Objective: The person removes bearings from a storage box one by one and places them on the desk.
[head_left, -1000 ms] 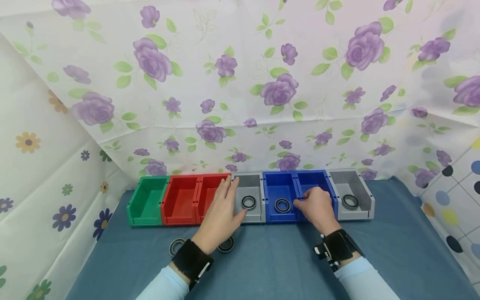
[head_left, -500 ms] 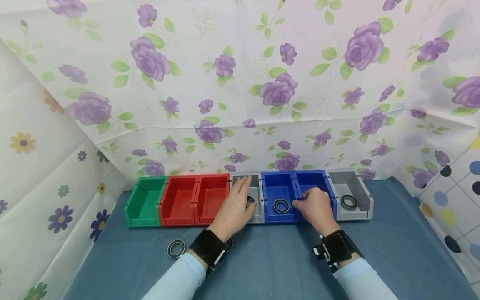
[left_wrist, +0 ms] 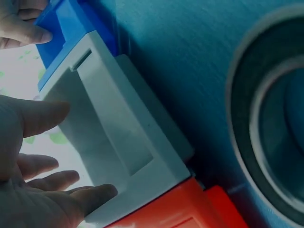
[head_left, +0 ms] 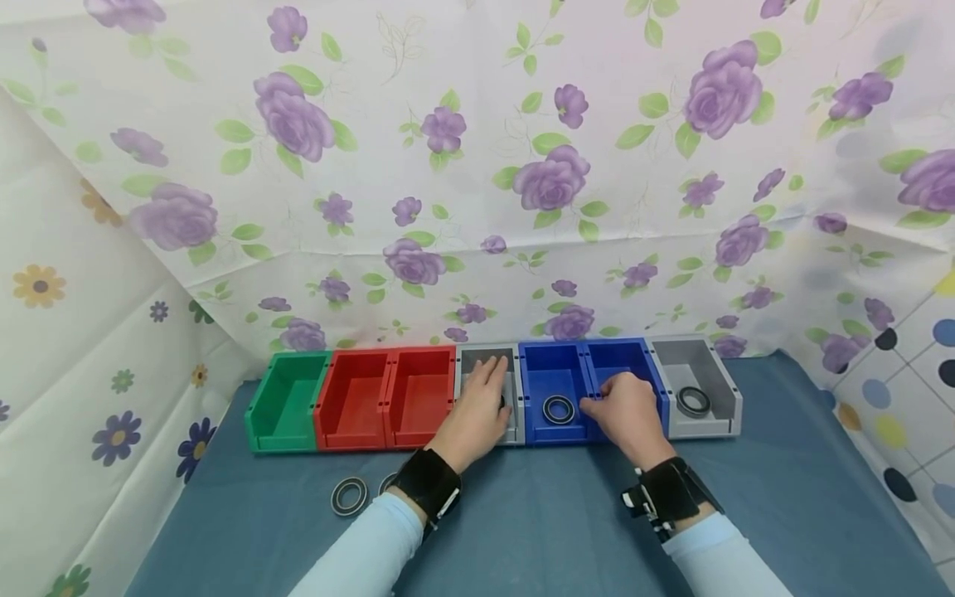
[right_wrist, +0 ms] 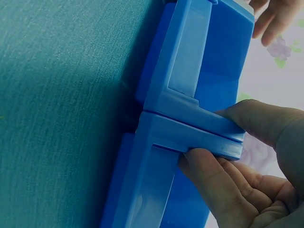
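At the joint between two blue bins (head_left: pixel 550 371), my right grip (head_left: pixel 630 419) pinches their adjoining walls, thumb on one side, fingers on the other. My left grip (head_left: pixel 472 423) is wide, fingers loosely spread at the middle gray bin (left_wrist: pixel 111 118). One bearing (head_left: pixel 547 410) lies inside the left blue bin, another (head_left: pixel 681 404) inside the far-right gray bin (head_left: pixel 712 428). Nearer me on the surface (head_left: pixel 552 531), two more bearings (head_left: pixel 335 497) lie beside my left forearm, one partly hidden.
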`<move>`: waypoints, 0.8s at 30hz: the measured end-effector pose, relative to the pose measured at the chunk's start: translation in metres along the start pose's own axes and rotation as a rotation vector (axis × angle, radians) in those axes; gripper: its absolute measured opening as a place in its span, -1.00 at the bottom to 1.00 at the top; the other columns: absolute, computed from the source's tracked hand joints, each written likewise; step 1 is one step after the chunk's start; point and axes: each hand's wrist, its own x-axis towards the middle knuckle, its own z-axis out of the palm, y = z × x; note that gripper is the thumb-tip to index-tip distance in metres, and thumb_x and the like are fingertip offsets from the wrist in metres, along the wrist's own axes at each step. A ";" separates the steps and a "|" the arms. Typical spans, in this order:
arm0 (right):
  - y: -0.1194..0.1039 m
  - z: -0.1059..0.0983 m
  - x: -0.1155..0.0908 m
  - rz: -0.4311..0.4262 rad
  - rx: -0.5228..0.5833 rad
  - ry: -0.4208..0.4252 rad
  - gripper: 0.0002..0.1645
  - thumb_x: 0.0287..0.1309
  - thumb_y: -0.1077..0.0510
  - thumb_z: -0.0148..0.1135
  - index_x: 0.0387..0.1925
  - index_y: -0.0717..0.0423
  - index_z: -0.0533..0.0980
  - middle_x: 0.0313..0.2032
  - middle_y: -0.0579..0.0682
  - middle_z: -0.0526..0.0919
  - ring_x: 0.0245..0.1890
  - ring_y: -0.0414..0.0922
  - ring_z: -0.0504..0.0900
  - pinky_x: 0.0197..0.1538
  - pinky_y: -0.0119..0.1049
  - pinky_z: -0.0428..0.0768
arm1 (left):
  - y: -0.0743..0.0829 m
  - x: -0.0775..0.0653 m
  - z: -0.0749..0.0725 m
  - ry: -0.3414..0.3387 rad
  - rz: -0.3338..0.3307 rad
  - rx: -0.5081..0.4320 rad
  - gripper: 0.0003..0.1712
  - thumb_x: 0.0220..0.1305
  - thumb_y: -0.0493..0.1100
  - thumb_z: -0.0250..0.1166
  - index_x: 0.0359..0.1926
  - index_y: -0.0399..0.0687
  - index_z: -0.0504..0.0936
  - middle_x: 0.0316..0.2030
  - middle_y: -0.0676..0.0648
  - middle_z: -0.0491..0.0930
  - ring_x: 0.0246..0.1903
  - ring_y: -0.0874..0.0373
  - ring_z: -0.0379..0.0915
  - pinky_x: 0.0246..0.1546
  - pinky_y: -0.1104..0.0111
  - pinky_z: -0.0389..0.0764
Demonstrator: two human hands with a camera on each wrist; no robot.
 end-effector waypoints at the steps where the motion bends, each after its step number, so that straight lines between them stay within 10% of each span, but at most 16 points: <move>1: 0.000 0.000 0.000 -0.002 -0.001 0.002 -0.44 0.00 -0.01 0.34 -0.78 0.00 0.16 -0.78 -0.15 0.10 -0.80 -0.17 0.20 -0.71 -0.34 0.17 | 0.000 0.001 0.001 -0.010 -0.008 0.005 -0.15 0.21 -0.11 0.25 0.43 -0.08 0.03 0.38 -0.13 0.02 0.35 -0.08 -0.15 0.17 0.12 0.15; 16: 0.000 -0.001 -0.001 0.006 -0.007 0.001 -0.45 -0.01 -0.01 0.34 -0.78 0.00 0.17 -0.78 -0.15 0.11 -0.80 -0.16 0.24 -0.71 -0.34 0.18 | -0.002 0.021 0.018 -0.087 -0.069 0.056 -0.17 0.01 -0.17 0.36 0.32 -0.14 0.26 0.29 -0.33 0.14 0.26 -0.32 -0.01 0.12 -0.03 0.22; 24: -0.002 0.000 0.000 -0.004 -0.005 0.010 -0.43 -0.02 0.00 0.35 -0.79 0.00 0.14 -0.78 -0.16 0.07 -0.81 -0.17 0.18 -0.72 -0.35 0.14 | -0.002 0.027 0.024 -0.112 -0.121 0.089 -0.43 -0.02 -0.20 0.35 0.10 -0.11 0.52 0.04 -0.21 0.45 0.07 -0.12 0.29 0.04 0.11 0.39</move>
